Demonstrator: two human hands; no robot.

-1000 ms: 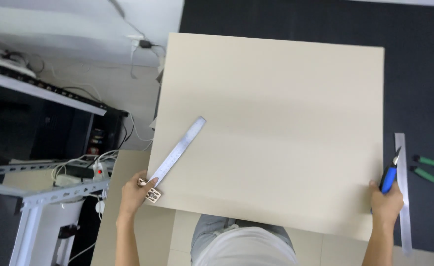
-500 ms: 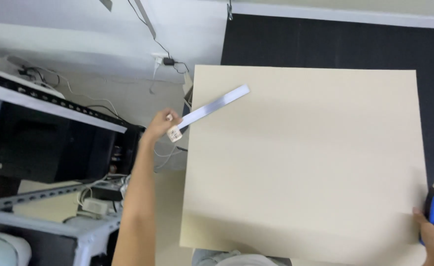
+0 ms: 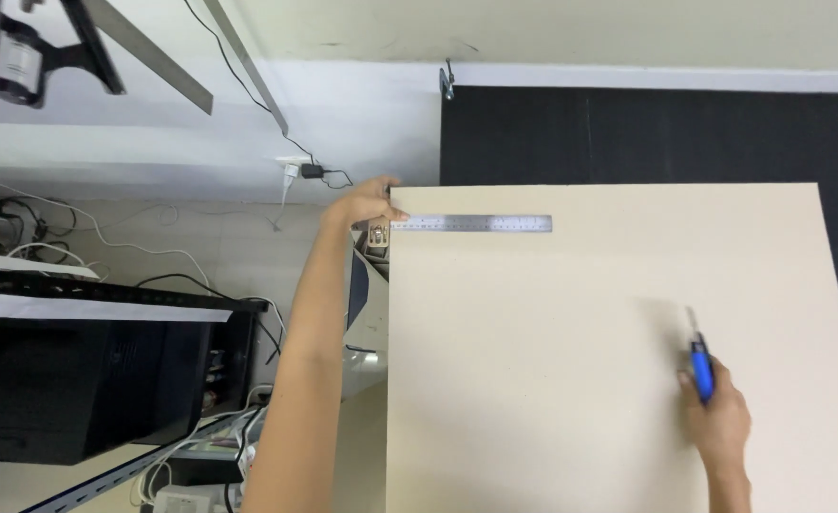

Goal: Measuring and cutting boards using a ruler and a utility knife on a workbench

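While the left hand (image 3: 367, 202) pinches the near end of the ruler (image 3: 471, 223), keep that steel strip flat on the board (image 3: 571, 380) and parallel to the far edge just beyond the fingertips. Press down firmly near the thumb, since the long end stretching away to the right of that hand has nothing holding it and could pivot. Right hand (image 3: 718, 418) closed around the blue-handled knife (image 3: 699, 361), blade pointing away from the wrist, resting on the board well apart from the ruler. Better to bring the blade against the steel edge only once the strip sits still. No containers to be seen near either hand; nothing to report inside any
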